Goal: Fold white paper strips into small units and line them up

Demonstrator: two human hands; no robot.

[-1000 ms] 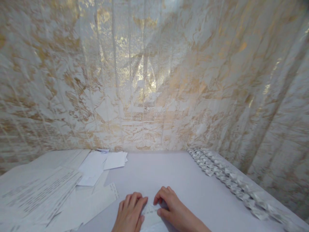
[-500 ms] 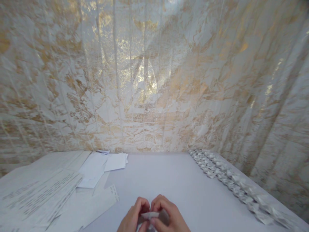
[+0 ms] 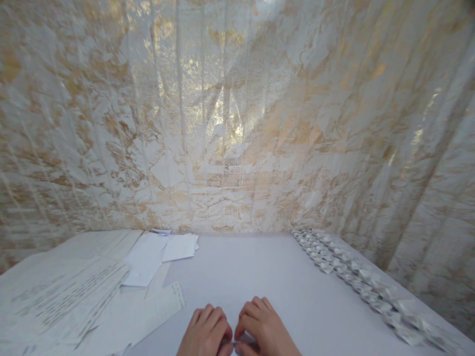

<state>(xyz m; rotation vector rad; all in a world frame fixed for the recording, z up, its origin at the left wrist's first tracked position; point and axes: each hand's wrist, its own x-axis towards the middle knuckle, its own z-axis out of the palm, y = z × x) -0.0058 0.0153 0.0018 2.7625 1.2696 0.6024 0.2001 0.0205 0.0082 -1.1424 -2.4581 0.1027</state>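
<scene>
Pinching a small pale piece (image 3: 233, 342) between left hand (image 3: 206, 331) and right hand (image 3: 264, 326), low in the view over the tabletop (image 3: 260, 272).

Curling the fingers of both hands inward, with thumbs and fingertips closed on the piece from either side and nearly meeting; hiding most of its outline, so cannot tell its shape. Leaving a broad stretch of tabletop ahead, running up to the curtain (image 3: 222, 148) at the far edge. Bounded on the left by overlapping printed sheets (image 3: 74, 296), with one printed corner near the left hand, and by white papers (image 3: 144, 259) behind; bounded on the right by rows of folded pieces (image 3: 349, 274) slanting along the side edge, well apart from the right hand.
</scene>
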